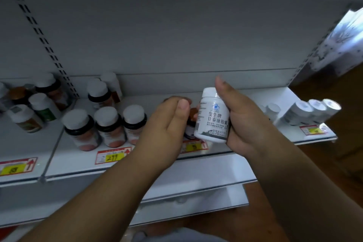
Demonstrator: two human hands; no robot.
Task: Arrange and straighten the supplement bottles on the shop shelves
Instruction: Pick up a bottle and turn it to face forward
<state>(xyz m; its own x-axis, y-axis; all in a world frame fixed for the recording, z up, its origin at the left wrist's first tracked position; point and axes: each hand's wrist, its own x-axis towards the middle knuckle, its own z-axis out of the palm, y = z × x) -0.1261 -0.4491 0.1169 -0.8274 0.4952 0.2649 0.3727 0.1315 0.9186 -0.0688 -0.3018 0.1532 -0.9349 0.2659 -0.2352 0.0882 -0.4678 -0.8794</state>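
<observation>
Head view, and both hands are up at the shelf [196, 165]. Right hand [245, 124] is wrapped around a white bottle [213, 116], thumb up along its cap side, label with dark printed characters facing the camera; the bottle is lifted clear of the shelf, not yet placed. Left hand [169, 124] curls its fingers around a small dark bottle [191, 124], mostly hidden between palm and white bottle, so how firm that grip is I cannot tell.

Progress, as it looks: three dark bottles with white caps [107, 125] stand upright in a neat front row just left of the hands, above a yellow price tag [113, 157]. That patch reads as done. Behind them two more bottles [102, 92] stand near the back panel. Further left, past the slotted upright, a loose cluster [33, 102] leans at mixed angles, and that section looks untidied. Far right, white bottles [312, 112] sit in a row, tilted in this wide lens; whether they truly lean I cannot say.

Left to do, by my reading: seat the two held bottles, then straighten the left cluster.
</observation>
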